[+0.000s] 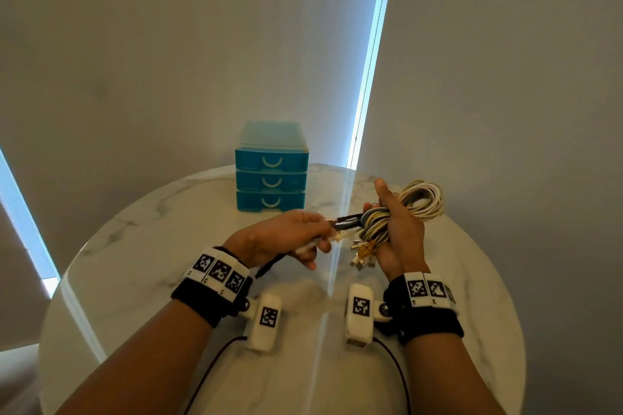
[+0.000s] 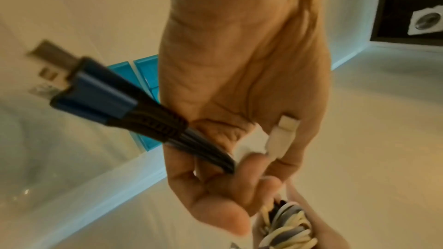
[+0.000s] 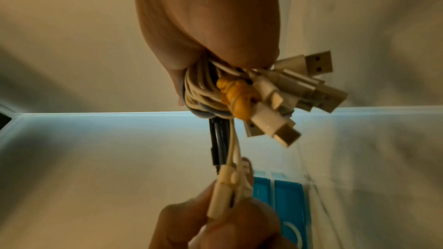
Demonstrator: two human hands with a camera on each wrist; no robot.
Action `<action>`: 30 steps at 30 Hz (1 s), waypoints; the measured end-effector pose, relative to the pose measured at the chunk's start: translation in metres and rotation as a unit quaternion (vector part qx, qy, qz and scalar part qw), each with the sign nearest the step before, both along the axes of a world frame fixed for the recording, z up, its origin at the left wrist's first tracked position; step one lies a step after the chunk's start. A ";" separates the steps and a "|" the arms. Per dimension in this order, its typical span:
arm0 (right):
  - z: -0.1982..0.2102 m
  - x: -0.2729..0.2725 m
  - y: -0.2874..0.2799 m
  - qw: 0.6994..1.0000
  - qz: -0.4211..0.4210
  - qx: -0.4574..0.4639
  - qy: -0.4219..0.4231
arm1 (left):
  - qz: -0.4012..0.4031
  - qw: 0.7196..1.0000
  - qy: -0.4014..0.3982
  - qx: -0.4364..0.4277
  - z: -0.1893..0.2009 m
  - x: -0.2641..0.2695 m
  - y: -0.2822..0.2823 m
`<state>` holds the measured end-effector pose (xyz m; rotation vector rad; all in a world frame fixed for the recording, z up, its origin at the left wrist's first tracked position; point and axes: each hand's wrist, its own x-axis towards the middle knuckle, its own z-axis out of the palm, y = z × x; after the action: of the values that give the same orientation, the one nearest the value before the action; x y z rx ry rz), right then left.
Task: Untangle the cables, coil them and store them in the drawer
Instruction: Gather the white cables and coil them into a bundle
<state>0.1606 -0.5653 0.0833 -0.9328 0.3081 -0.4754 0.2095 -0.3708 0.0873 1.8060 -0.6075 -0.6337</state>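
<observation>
My right hand (image 1: 397,229) grips a thick bundle of coiled white and grey cables (image 1: 421,200) above the table, with several USB plugs (image 3: 309,86) and a yellow tie (image 3: 236,95) sticking out below the palm. My left hand (image 1: 290,236) pinches a few loose cable ends pulled out of that bundle: dark cables with blue plugs (image 2: 95,90) and white plugs (image 2: 282,133). The short stretch of dark and white cable (image 1: 347,221) runs taut between the two hands. The blue three-drawer box (image 1: 271,167) stands behind, all drawers closed.
The round white marble table (image 1: 168,280) lies under both hands, and the drawer box sits at its far edge against pale window blinds. A bright gap of window light (image 1: 371,61) runs down behind the table. Wrist camera cords (image 1: 215,367) trail toward me.
</observation>
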 end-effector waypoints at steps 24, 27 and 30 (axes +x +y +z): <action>0.000 -0.003 0.010 0.912 -0.018 -0.407 0.040 | 0.035 0.815 -0.496 0.296 0.016 -0.008 0.004; -0.001 -0.002 0.013 0.890 0.036 -0.453 0.034 | 0.008 0.803 -0.530 0.270 0.017 -0.008 0.005; -0.004 0.001 0.017 0.883 0.059 -0.463 0.050 | 0.023 0.796 -0.569 0.207 0.018 -0.009 0.003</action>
<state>0.1619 -0.5487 0.0793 -1.9063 0.0968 -0.4604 0.2006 -0.3675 0.1051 2.5334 -1.2644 0.5207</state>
